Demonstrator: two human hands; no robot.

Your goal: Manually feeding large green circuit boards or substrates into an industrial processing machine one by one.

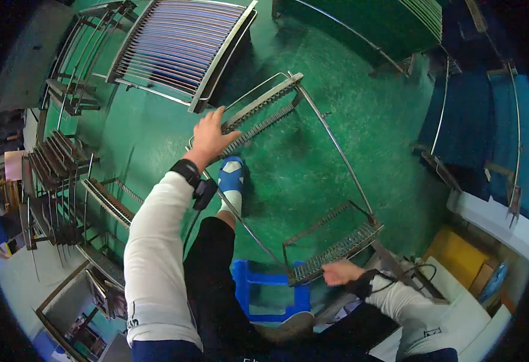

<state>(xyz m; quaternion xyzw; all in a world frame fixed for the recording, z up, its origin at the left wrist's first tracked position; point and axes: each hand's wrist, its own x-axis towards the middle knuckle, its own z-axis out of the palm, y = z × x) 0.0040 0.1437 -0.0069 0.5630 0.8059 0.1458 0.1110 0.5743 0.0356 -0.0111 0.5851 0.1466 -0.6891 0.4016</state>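
A metal rack frame [338, 142] with toothed bars at both ends and rods along its sides stands before me. My left hand [210, 137] lies across the far toothed bar [263, 104] near its left end. Its fingers are stretched out and the thumb is apart, on the other side of the bar. Curled closed, my right hand [342, 273] is at the outer edge of the near toothed bar [340, 247]. Whatever its fingers hold, if anything, is hidden. No rods or panels span the middle of the frame.
A rack filled with parallel bars [180, 42] lies beyond, at the far left. Metal frames [65, 160] crowd the left side. Blue panels with rods [481, 133] stand at right, above a yellow box [454, 250]. A blue plastic stool [270, 279] is below me.
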